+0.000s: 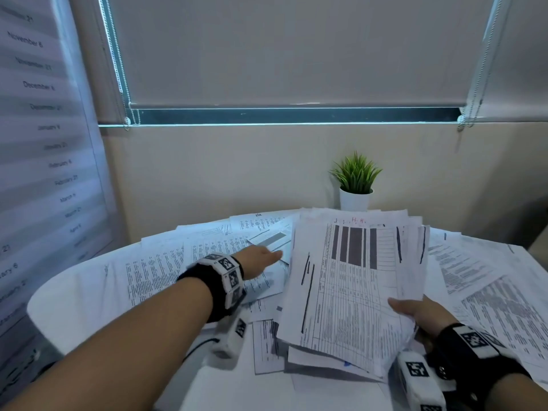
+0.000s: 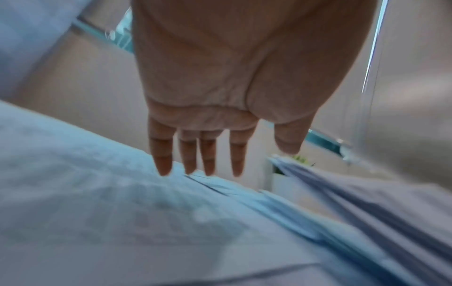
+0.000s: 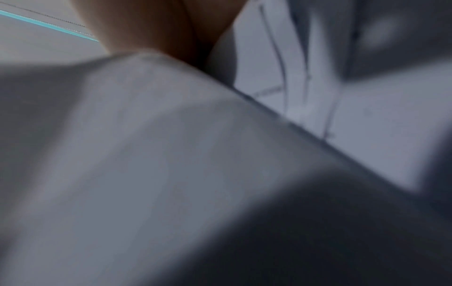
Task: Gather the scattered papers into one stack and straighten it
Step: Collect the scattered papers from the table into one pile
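Observation:
Printed papers lie scattered over a round white table. My right hand grips a thick, uneven stack of papers at its lower right edge and holds it tilted up above the table's middle; its top sheet shows a table with dark bars. In the right wrist view, only blurred sheets of the stack and a bit of the hand show. My left hand reaches forward, fingers straight and spread, just above loose sheets left of the stack; it holds nothing.
A small green plant in a white pot stands at the table's far edge behind the stack. More loose printed sheets cover the right side. A wall with a lowered blind is beyond the table; a printed chart hangs left.

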A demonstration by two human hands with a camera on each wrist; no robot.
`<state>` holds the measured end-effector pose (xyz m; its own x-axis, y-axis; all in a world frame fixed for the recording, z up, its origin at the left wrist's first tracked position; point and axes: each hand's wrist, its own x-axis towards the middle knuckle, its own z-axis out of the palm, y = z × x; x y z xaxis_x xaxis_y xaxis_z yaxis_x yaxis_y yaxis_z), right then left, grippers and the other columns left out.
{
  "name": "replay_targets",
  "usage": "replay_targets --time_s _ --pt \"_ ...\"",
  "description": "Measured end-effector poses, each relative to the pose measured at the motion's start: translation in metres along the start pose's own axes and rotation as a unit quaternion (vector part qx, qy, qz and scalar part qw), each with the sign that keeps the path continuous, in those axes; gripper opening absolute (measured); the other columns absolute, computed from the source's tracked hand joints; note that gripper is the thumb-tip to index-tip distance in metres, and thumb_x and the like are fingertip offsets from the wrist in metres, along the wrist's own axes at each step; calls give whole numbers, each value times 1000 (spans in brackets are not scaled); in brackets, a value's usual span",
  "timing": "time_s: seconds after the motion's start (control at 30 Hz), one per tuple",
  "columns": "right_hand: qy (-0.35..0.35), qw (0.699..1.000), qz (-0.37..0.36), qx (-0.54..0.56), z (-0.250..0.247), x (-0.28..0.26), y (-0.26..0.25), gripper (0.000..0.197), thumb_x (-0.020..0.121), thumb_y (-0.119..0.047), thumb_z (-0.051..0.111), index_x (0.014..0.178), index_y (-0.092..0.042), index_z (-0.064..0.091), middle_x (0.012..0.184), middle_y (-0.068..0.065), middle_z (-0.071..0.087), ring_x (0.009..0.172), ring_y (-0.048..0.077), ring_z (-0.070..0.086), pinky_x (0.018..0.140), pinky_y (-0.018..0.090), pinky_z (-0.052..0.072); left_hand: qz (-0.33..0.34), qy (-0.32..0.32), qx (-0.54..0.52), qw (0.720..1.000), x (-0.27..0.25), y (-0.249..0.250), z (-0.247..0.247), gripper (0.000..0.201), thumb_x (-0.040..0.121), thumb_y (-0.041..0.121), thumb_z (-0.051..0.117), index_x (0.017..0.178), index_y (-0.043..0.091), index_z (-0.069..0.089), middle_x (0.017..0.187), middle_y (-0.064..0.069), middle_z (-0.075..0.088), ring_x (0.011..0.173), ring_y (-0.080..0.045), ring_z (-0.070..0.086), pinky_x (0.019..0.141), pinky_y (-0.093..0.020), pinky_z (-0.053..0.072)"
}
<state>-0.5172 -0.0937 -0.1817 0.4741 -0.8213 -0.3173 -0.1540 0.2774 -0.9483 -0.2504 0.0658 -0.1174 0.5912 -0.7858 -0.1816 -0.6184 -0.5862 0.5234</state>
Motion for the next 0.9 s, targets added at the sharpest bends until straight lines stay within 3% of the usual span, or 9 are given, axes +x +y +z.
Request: replay_targets --time_s 0.13,0.23,0.33,0.47,0.6,0.7,0.77,0.8,0.9 --pt "9 999 -9 -32 -2 5 3 28 86 -4 65 113 -3 60 96 26 69 96 45 64 90 57 47 -154 29 156 975 3 -57 -21 79 92 57 54 148 5 33 149 -13 44 131 -28 49 108 -41 42" --pt "9 999 -13 -28 -2 9 4 27 86 -3 64 113 -2 61 97 25 69 95 44 65 85 49 51 -222 17 189 956 3 -86 -23 92 82 61 65 148 6 31 146 -11 48 129 -28 51 105 -40 44" --pt "-1 1000 -16 -16 -3 14 6 28 86 -1 63 114 -1 60 104 28 68 102 46 62 93 53 46 -228 27 191 954 9 -95 -22 99 75 60 73 147 8 28 139 -10 50 122 -29 54 100 -40 48" --pt "2 1000 -20 -16 -3 15 8 20 86 -4 65 105 -4 63 99 28 69 97 47 62 80 46 40 -255 48 124 958 5 -94 -26 106 75 48 80 149 7 16 146 -14 43 129 -34 48 100 -43 46" --pt "-5 999 -30 -14 -4 14 6 15 87 0 62 102 -4 62 83 19 71 83 36 65 72 38 51 -268 74 85 957 8 -103 -27 109 75 36 83 150 5 12 147 -15 41 132 -34 46 103 -42 44" --pt "-12 999 -34 -10 -3 10 3 12 88 1 60 99 -5 61 84 18 69 78 31 65 67 35 52 -272 107 93 952 8 -100 -30 87 85 28 74 146 1 18 112 -8 54 111 -25 55 81 -29 47" --pt "-10 1000 -29 -5 -3 9 3 11 87 1 61 96 -5 61 91 22 68 86 38 65 80 49 53 -265 116 88 953 7 -100 -34 69 86 14 71 140 -3 31 78 -4 40 94 -23 49 63 -26 41" --pt "-8 1000 -23 -11 -3 9 3 10 87 0 62 95 -6 61 94 24 68 91 41 64 90 56 49 -259 118 90 954 6 -101 -37 66 84 9 71 138 -4 35 74 -4 37 91 -24 48 61 -28 41" --pt "-13 1000 -26 -6 -3 8 3 10 87 1 62 94 -7 61 90 21 68 87 37 63 90 50 46 -285 94 126 946 0 -101 -46 73 81 19 73 139 -1 34 102 -7 56 102 -24 57 80 -28 47"
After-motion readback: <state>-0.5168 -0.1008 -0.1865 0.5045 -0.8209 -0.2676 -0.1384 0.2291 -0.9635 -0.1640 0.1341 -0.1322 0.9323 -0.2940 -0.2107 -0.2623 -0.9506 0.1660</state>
